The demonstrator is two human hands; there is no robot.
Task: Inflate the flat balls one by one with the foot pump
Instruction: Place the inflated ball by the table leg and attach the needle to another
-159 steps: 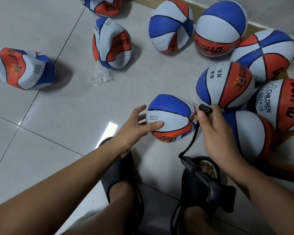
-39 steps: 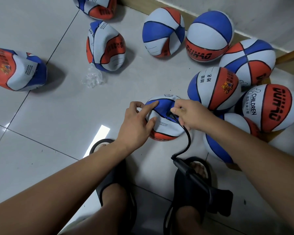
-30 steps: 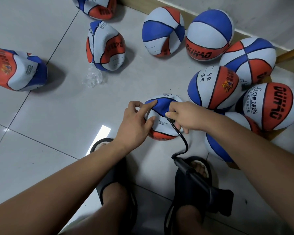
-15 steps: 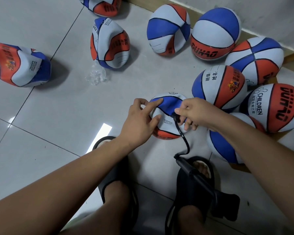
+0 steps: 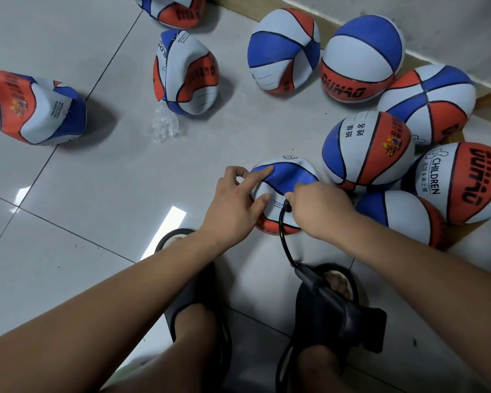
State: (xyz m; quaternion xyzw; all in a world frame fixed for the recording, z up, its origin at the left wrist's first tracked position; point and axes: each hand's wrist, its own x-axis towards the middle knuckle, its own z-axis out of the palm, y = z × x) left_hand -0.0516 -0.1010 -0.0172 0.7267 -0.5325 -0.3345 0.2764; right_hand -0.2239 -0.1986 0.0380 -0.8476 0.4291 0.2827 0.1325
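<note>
A flat blue, white and orange ball lies on the tiled floor in front of my feet. My left hand grips its left side, with the index finger laid along the blue panel. At the ball's white panel, my right hand pinches the black nozzle end of the hose. The hose curves down to the black foot pump, which sits under my right sandalled foot. The needle itself is hidden by my fingers.
Several round inflated balls crowd the right side against the wall. Flat balls lie further out: one at far left, one at the top middle, another behind it. Crumpled clear plastic lies on the tiles.
Five seconds ago my right hand held the nozzle beside the ball; now it holds it at the ball's white panel. My left hand has shifted its grip higher on the ball.
</note>
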